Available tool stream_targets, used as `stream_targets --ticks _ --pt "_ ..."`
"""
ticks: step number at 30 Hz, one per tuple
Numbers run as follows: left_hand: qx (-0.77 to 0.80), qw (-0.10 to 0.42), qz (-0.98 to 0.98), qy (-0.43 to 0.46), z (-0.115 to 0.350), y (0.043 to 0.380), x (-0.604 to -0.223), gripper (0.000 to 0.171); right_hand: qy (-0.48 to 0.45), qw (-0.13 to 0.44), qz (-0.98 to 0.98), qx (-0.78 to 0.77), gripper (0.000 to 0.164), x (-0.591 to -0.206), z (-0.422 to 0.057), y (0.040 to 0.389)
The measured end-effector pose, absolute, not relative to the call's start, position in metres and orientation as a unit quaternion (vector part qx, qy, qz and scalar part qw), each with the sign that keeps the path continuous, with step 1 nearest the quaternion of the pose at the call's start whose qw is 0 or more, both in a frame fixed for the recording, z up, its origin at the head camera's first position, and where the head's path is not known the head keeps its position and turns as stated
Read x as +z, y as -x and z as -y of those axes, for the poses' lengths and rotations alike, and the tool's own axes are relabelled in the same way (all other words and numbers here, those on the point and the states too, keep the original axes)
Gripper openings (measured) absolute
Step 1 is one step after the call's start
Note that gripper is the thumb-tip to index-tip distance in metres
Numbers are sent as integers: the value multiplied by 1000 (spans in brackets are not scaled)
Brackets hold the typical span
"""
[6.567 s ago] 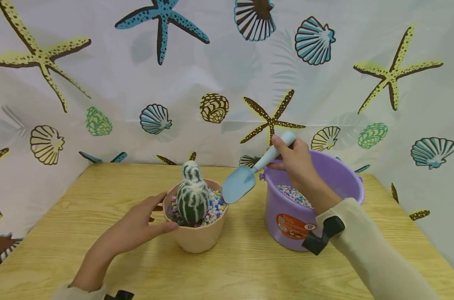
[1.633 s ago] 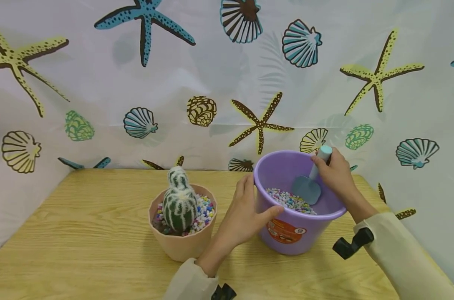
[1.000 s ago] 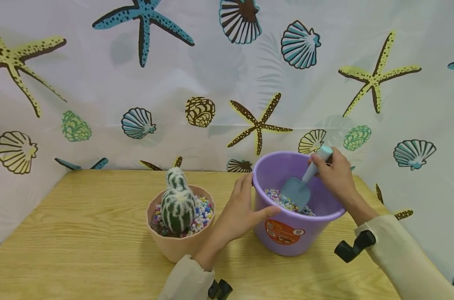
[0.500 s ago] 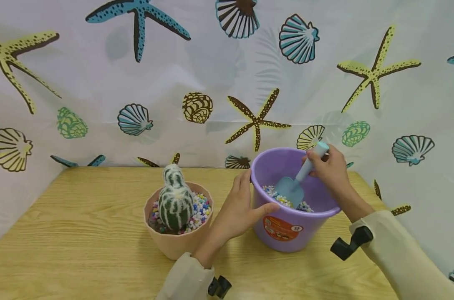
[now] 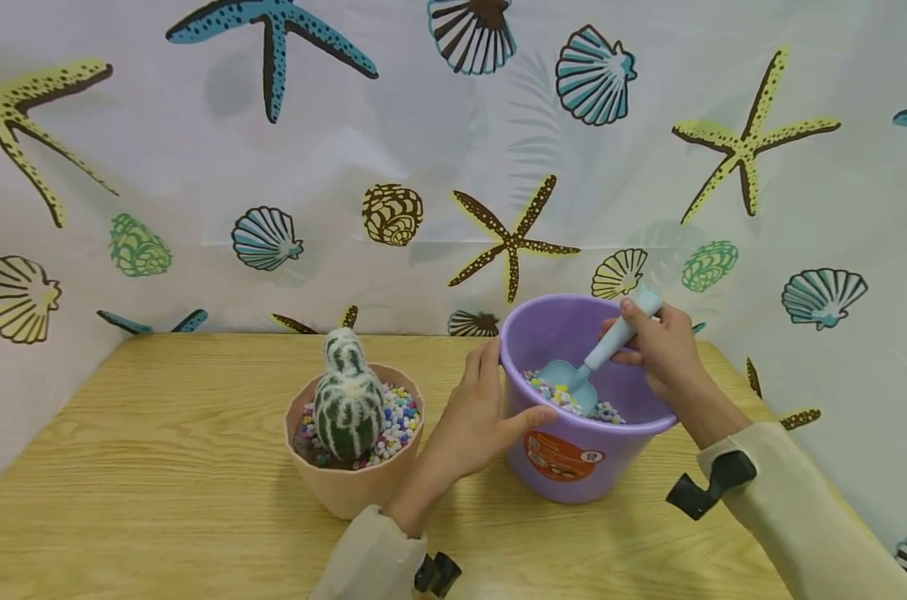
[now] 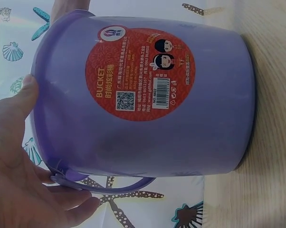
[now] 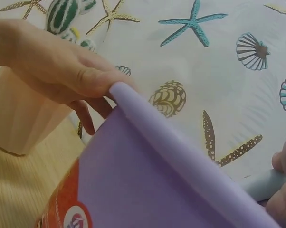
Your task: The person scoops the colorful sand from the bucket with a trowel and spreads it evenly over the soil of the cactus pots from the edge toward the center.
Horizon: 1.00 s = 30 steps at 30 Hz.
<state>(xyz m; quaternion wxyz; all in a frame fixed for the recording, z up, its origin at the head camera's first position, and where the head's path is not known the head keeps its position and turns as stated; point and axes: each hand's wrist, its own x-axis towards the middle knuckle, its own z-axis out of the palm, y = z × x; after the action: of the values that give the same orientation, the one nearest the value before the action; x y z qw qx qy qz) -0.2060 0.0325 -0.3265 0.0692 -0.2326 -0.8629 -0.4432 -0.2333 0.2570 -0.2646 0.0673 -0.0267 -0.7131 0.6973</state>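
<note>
My right hand (image 5: pixel 667 350) grips the handle of a light-blue garden trowel (image 5: pixel 611 342), its blade tilted down inside a purple bucket (image 5: pixel 626 458). Small multicoloured pebbles (image 5: pixel 609 412) lie in the bucket, and some rest on the blade. My left hand (image 5: pixel 468 425) holds the bucket's near left side, thumb at the rim and fingers along the outside by the bail handle (image 6: pixel 119 188). Left of that hand stands a peach pot (image 5: pixel 352 487) with a striped green-and-white cactus (image 5: pixel 348 412) amid similar pebbles. In the right wrist view, the bucket rim hides the trowel blade.
Both containers stand on a light wooden table (image 5: pixel 161 467). A white cloth (image 5: pixel 431 125) printed with starfish and shells hangs behind and along the sides. Black wrist mounts (image 5: pixel 712 483) sit on both sleeves.
The left hand has gone from the pot to the bucket. The right hand has brought the trowel from beside the pot into the bucket, and its blade has slid leftward under pebbles.
</note>
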Motion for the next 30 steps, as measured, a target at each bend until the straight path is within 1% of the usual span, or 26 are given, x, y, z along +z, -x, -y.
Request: stream_targets --ticks 2,8,12,19,24,28,30 --pt "-444 70 863 231 -32 205 -326 101 33 52 711 700 29 -264 -258 234" --pt "-449 69 861 227 -30 204 -323 101 67 29 707 704 56 -259 -260 235" --pt "-453 68 860 226 -29 203 -323 100 75 13 704 707 63 -259 -261 236" --pt "-461 66 855 227 -29 203 -323 98 44 -8 722 690 63 -261 -263 236" --pt "-461 65 856 223 -29 202 -324 98 3 -23 713 700 55 -264 -261 236" --pt "-461 60 858 218 -28 201 -326 98 -8 -7 717 697 52 -266 -260 234" --pt "-459 59 859 218 -27 201 -326 98 -12 10 718 696 46 -267 -260 233"
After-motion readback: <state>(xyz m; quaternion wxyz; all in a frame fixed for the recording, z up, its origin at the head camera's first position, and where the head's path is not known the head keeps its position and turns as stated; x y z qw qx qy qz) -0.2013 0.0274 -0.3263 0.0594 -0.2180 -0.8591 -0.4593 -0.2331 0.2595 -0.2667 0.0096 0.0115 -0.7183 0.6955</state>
